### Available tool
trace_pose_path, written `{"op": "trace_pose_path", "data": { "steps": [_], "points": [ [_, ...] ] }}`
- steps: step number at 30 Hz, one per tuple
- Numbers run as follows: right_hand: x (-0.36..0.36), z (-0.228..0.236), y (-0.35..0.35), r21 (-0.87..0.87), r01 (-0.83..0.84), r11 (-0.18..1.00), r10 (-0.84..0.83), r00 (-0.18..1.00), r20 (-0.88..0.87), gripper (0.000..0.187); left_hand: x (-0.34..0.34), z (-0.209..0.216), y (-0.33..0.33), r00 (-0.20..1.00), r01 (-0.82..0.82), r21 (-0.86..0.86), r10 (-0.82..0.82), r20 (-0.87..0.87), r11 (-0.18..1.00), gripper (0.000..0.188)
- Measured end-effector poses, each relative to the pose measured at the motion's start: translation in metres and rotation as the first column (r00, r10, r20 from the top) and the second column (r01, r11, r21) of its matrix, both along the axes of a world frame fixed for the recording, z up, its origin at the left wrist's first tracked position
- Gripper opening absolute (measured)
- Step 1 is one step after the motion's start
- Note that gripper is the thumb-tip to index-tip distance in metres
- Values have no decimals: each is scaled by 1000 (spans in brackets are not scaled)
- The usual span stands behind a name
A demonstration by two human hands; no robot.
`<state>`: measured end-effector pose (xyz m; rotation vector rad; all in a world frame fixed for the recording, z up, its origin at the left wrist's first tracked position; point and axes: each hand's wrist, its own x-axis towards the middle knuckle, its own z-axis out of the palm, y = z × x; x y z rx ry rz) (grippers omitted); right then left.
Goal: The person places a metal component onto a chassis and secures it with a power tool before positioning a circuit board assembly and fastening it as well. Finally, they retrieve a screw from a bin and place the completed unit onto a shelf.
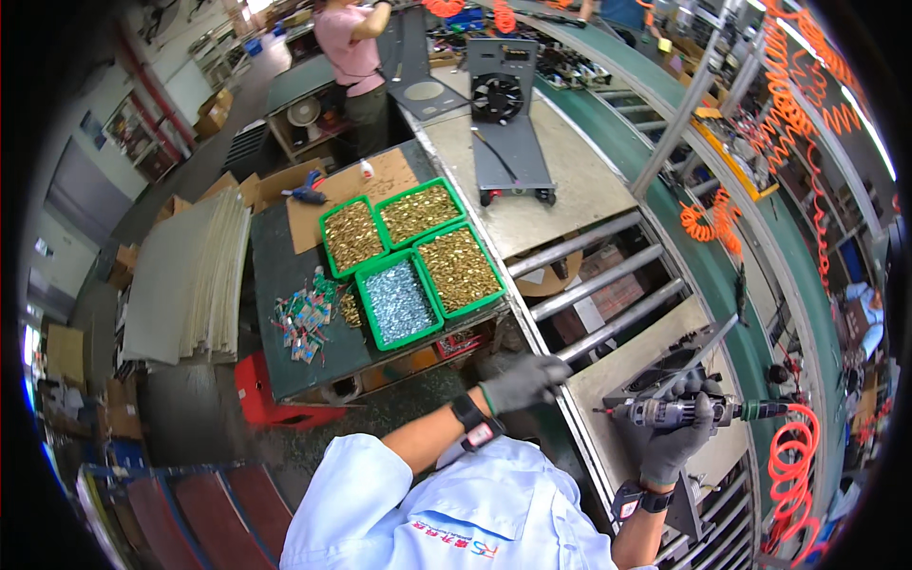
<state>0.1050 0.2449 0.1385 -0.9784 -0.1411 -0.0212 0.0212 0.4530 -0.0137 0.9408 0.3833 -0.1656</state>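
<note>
My right hand [676, 445], in a grey glove, is wrapped round a pneumatic screwdriver [651, 411] held level, its bit pointing left. The tool lies over a dark grey sheet-metal frame [655, 373] on the conveyor, and partly hides it. An orange coiled air hose [793, 456] hangs from the tool's right end. My left hand [527, 384], also gloved, is over the conveyor's near-side rail, left of the tool. Its fingers are drawn together and slightly blurred; whatever they may hold is too small to make out.
Left of the conveyor, green bins hold brass-coloured parts [459, 268] and silvery parts [397, 299]. Small wired parts [306, 318] lie beside them. Metal rollers [594, 271] lead to another grey frame with a fan [498, 98]. A person in pink [348, 47] stands at the back.
</note>
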Motion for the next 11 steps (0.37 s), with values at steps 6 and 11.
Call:
{"op": "trace_pose_path", "data": {
  "steps": [6, 11],
  "points": [
    [-5, 9, 42, -9, -178, 984, 178, 982, 56, 30, -14, 40, -31, 992, -44, -296, 77, 103, 954, 24],
    [-6, -1, 57, -116, -213, 970, 227, 965, 129, 34, -35, 28, -15, 991, -83, -311, 110, 69, 947, 27]
  ]
}}
